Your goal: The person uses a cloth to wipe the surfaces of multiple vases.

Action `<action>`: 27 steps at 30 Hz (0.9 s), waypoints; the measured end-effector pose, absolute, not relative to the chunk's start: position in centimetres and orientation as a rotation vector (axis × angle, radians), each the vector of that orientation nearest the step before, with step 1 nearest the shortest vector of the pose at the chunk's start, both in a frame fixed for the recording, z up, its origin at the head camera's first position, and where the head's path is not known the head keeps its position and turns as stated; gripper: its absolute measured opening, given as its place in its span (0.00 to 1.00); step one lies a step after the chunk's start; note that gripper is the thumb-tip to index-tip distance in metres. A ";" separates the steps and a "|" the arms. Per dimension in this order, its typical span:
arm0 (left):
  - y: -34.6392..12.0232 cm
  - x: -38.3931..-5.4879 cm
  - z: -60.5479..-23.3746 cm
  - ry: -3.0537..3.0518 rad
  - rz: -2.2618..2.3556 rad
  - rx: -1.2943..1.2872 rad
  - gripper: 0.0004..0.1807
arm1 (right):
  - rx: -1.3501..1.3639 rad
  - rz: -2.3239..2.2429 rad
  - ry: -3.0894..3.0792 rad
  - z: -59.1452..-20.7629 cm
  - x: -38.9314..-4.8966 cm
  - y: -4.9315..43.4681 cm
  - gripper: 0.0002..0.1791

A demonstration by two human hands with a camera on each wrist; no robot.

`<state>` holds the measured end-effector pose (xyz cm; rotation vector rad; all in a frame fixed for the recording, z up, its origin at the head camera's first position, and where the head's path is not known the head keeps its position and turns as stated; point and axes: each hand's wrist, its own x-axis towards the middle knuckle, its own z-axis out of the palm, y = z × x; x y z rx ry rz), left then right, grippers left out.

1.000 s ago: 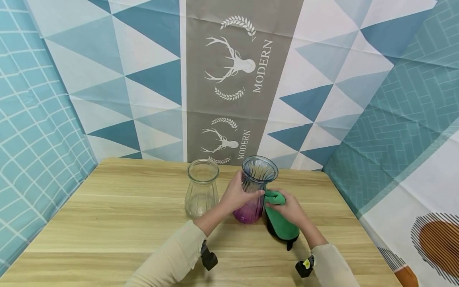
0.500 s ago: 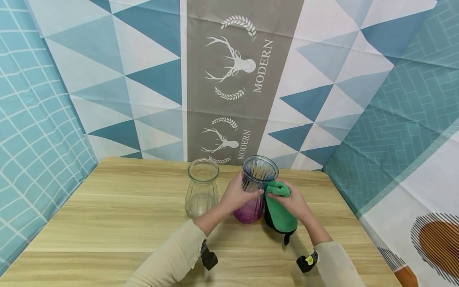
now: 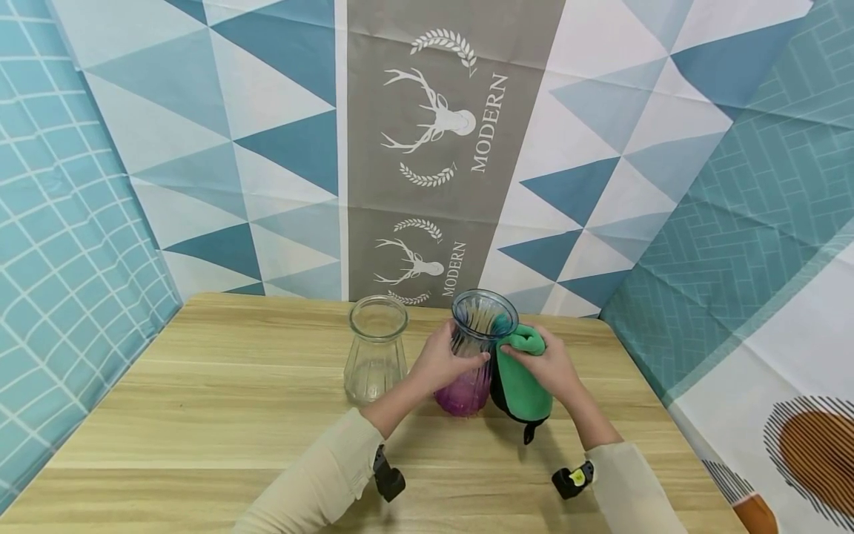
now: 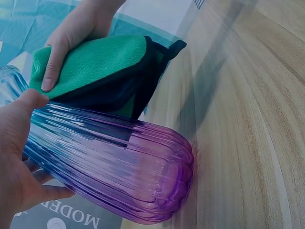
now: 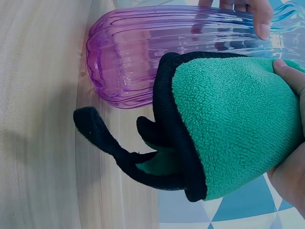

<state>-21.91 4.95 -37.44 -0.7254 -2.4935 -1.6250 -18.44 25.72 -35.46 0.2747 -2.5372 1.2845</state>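
Observation:
A ribbed glass vase [image 3: 462, 393], blue at the rim and purple at the base, stands upright toward the back of the table. My left hand [image 3: 440, 361] grips its upper part from the left, thumb across the near side. In my right hand [image 3: 552, 363] is a folded green cloth [image 3: 523, 386] with black edging, held against the vase's right side just below the rim. A black loop [image 5: 97, 131] hangs from the cloth's lower end in the right wrist view. The far fingers of the right hand are hidden behind the cloth.
A clear glass vase [image 3: 376, 363] stands to the left of the coloured one, close to my left forearm. The wooden table [image 3: 200, 415] ends at a patterned wall covering [image 3: 287, 185] behind both vases.
My right hand has moved upward along the vase's right side with the green cloth, nearer the rim. The left hand and both vases stay almost where they were.

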 end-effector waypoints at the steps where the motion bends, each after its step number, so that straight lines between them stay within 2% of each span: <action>1: 5.0 -21.9 -37.4 -2.493 -1.626 -0.725 0.39 | 0.278 1.277 -2.542 -35.5 -18.4 25.7 0.26; 15: 5.0 -22.0 -37.4 -2.518 -1.610 -0.722 0.38 | 0.375 1.172 -2.623 -36.9 -18.4 26.0 0.24; 27: 5.0 -21.9 -37.2 -2.535 -1.617 -0.721 0.36 | 0.409 1.187 -2.699 -39.3 -18.6 26.6 0.28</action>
